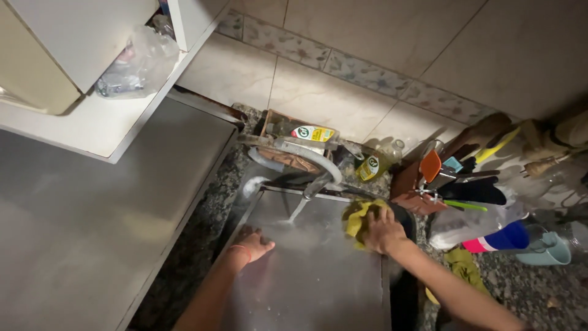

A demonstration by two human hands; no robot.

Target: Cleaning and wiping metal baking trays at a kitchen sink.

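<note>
1. The left hand (250,244) is lying flat, fingers spread, on the left edge of a large metal tray (312,270) that is resting over the sink; it is steadying the sheet, not gripping anything.
2. The right hand (383,231) is closing around a yellow sponge cloth (358,217) and pressing it against the tray's upper right corner.
3. Water is running from the tap (315,178) onto the top of the tray, spreading in a wet sheen between the two hands.
4. Judging progress: the tray's surface is looking wet and mostly clear of visible grime, so the scrubbing seems well along; the lower part is reaching out of frame and I cannot tell its state. Rinsing appears to be left.
5. Around the sink: a green bottle (369,165) and a white bottle (313,133) are standing behind the tap, and a rack of utensils (456,181) is crowding the right side.
6. The speckled stone counter (527,288) is carrying a pale blue cup (548,251) well to the right; a steel appliance top (98,214) is filling the left.
</note>
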